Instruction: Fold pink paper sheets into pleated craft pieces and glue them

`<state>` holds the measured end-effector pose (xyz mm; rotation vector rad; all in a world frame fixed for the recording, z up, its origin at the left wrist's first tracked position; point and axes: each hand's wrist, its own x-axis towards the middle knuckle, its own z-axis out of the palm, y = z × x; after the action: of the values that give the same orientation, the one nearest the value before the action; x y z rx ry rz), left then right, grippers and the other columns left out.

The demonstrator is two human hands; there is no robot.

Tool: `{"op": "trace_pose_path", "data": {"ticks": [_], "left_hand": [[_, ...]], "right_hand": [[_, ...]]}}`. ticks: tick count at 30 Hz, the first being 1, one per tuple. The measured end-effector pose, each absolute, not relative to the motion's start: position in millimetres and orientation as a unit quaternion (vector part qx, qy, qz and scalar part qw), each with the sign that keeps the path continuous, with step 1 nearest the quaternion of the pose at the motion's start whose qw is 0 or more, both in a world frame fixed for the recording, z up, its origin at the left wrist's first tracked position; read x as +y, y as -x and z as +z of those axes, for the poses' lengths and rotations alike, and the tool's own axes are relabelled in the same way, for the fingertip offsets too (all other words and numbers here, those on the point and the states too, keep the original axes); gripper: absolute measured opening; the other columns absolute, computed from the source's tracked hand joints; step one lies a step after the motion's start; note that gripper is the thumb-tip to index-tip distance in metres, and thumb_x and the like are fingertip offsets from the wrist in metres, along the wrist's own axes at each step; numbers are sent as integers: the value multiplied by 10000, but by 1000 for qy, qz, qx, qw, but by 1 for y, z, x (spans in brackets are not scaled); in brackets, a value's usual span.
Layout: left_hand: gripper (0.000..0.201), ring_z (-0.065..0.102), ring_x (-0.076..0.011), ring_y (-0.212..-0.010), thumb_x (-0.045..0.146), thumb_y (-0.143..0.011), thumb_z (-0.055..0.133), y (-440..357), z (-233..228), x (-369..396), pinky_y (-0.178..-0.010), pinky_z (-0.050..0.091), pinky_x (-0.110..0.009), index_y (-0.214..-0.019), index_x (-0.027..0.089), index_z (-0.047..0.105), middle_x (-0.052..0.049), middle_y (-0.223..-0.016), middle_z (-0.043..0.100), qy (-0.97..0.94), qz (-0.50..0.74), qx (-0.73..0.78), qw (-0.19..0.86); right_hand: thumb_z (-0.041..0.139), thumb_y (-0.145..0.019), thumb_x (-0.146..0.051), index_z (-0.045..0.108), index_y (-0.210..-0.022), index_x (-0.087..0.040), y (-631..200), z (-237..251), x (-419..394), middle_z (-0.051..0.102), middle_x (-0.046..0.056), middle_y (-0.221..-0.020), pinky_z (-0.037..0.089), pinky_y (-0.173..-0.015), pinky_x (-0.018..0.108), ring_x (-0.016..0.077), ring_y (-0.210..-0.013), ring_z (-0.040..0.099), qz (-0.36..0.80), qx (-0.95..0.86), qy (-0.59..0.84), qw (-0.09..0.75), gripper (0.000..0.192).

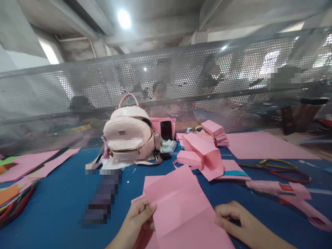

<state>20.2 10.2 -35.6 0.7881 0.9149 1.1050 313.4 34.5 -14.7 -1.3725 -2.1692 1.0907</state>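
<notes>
A creased sheet of pink paper is held up in front of me, tilted, with fold lines across it. My left hand pinches its left edge between thumb and fingers. At the right edge, my right hand is closed with curled fingers on the same sheet. More pink paper shows behind and below it. Just beyond lies a pile of folded pink paper pieces, some shaped like small boxes. To the right of my right hand are a pink hot glue gun and scissors with yellow and red handles.
A pale pink backpack stands at the back, beside a phone propped upright. A large pink sheet lies back right. Coloured papers and red-handled scissors are at left. A perforated metal screen borders the blue table.
</notes>
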Motion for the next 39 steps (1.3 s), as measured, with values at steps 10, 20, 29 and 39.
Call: {"op": "trace_pose_path", "data": {"ticks": [10, 20, 29, 39], "left_hand": [[370, 418, -51, -478, 431, -720, 802, -21, -34, 9, -472, 340, -159, -827, 95, 691, 2, -583, 539, -335, 507, 363, 707], [324, 429, -51, -469, 396, -727, 805, -23, -33, 9, -471, 348, -157, -743, 113, 649, 20, -558, 512, -313, 520, 343, 716], [304, 475, -73, -527, 373, -723, 811, -25, -36, 10, -498, 381, -167, -822, 115, 683, 15, -587, 523, -304, 532, 359, 704], [292, 449, -65, -515, 335, -772, 777, -28, -25, 9, -500, 393, -166, -645, 141, 600, 36, -574, 505, -334, 543, 389, 665]], "right_hand": [[405, -830, -715, 254, -576, -203, -314, -18, 36, 237, -43, -601, 237, -601, 283, 135, -586, 258, 410, -762, 464, 192, 591], [387, -788, -733, 337, -609, -210, -313, -12, 31, 355, 1, -647, 312, -694, 310, 203, -705, 370, 399, -753, 496, 169, 555], [403, -842, -706, 249, -581, -206, -314, -18, 35, 240, -40, -615, 241, -597, 280, 139, -601, 278, 390, -762, 477, 201, 584], [436, -888, -618, 302, -639, -218, -309, -12, 38, 264, -45, -663, 219, -534, 254, 126, -600, 288, 443, -700, 486, 278, 490]]}}
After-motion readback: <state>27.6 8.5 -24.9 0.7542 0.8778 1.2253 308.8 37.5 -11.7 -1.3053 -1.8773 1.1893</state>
